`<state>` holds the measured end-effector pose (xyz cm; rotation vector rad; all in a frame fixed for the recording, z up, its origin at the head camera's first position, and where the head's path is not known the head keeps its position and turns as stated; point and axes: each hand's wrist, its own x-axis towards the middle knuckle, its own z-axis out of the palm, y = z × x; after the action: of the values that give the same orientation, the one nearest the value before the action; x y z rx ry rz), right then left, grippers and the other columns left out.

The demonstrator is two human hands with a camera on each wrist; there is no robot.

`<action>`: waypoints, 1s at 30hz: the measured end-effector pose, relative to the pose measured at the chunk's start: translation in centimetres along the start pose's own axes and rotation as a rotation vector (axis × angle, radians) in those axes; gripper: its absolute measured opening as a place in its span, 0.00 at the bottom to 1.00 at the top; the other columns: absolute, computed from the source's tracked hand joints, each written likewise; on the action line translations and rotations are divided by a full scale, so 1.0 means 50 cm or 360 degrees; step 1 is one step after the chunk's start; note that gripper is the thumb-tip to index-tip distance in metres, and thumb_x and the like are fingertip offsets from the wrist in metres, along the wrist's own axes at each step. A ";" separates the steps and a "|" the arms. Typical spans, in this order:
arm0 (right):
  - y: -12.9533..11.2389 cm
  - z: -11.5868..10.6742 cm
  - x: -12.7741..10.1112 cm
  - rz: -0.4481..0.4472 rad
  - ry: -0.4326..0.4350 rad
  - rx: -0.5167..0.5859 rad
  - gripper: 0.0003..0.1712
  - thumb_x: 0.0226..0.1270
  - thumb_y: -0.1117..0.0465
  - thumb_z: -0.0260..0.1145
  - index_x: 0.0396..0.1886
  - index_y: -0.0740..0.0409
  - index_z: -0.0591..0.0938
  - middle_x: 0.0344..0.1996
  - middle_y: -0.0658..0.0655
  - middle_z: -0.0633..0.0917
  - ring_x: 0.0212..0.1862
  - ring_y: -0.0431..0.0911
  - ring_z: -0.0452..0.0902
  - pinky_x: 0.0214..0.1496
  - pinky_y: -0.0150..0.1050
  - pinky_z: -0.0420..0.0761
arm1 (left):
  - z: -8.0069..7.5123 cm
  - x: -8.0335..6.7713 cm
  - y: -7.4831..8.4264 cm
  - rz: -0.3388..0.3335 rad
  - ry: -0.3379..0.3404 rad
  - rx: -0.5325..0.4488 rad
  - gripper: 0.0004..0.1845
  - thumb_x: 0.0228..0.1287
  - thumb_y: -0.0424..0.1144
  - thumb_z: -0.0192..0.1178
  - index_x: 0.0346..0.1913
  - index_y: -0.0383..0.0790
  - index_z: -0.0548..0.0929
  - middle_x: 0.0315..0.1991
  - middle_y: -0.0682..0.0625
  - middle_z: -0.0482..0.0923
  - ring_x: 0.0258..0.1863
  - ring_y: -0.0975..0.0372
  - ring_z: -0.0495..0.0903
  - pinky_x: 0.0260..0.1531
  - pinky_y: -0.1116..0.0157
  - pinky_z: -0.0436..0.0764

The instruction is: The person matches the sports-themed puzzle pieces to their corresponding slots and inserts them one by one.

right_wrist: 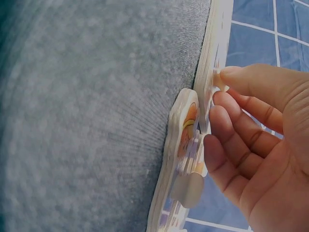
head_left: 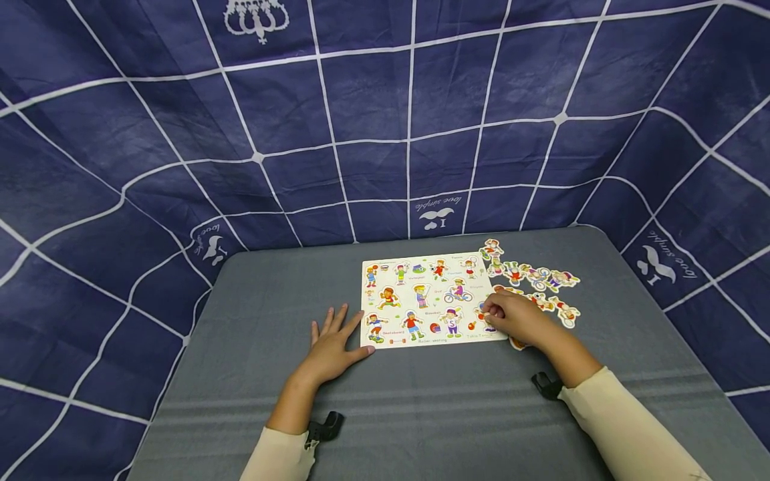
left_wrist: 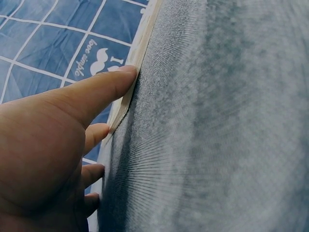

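- Evidently, in the head view, the puzzle board (head_left: 409,297) lies flat on the grey table (head_left: 391,401), centred between the hands, so both can reach it.
- The left hand (head_left: 333,347) is spread at the board's near left corner, thumb and fingers straight, probably to keep it from sliding; it grasps nothing.
- The right hand (head_left: 520,317) bends over the near right corner, above a printed figure (head_left: 490,327) partly hidden by its fingers.
- Loose pieces (head_left: 539,276) lie to the right of the board, far and near, perhaps kept on that side for the right hand's convenience.
- In the left wrist view, the thumb (left_wrist: 108,89) rests against the board's edge, a light brace rather than a grip.
- In the right wrist view, thumb and forefinger seem to pinch a small knob (right_wrist: 219,83), though blur obscures the contact; a loose piece's peg (right_wrist: 188,190) stands just beside.
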<state>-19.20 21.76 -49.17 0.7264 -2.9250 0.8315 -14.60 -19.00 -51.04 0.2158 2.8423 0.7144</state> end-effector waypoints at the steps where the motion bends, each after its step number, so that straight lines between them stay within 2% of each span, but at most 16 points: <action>1: 0.000 0.000 -0.001 -0.0003 0.0004 0.0002 0.04 0.61 0.67 0.71 0.33 0.55 0.83 0.28 0.47 0.79 0.32 0.36 0.73 0.36 0.33 0.74 | 0.000 0.000 0.000 0.0002 0.0002 -0.0001 0.45 0.61 0.66 0.64 0.79 0.58 0.61 0.83 0.44 0.45 0.83 0.42 0.35 0.74 0.31 0.32; 11: 0.000 -0.005 -0.003 0.0033 -0.0028 0.0026 0.03 0.63 0.66 0.70 0.33 0.54 0.84 0.28 0.46 0.79 0.33 0.35 0.73 0.36 0.33 0.75 | 0.002 -0.004 0.002 0.0012 0.0010 0.0003 0.46 0.61 0.66 0.64 0.79 0.57 0.62 0.83 0.43 0.46 0.83 0.42 0.36 0.74 0.31 0.33; 19: 0.004 -0.022 -0.008 0.0082 0.0048 0.0006 0.02 0.64 0.64 0.71 0.35 0.55 0.85 0.28 0.46 0.81 0.32 0.35 0.73 0.36 0.32 0.74 | 0.006 -0.003 -0.003 0.0003 0.0002 0.0006 0.46 0.61 0.67 0.63 0.79 0.58 0.61 0.83 0.43 0.46 0.83 0.42 0.36 0.74 0.31 0.33; 30: 0.001 -0.056 -0.029 0.0103 0.0140 0.0050 0.04 0.64 0.67 0.69 0.38 0.58 0.86 0.28 0.48 0.82 0.32 0.34 0.73 0.35 0.31 0.75 | 0.005 -0.003 -0.004 0.0019 0.0012 0.0027 0.46 0.62 0.68 0.63 0.79 0.59 0.61 0.83 0.43 0.46 0.83 0.42 0.37 0.74 0.31 0.33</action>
<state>-18.23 23.87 -46.98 0.5838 -2.8774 0.8930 -14.43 -19.08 -51.35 0.2335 2.8576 0.6954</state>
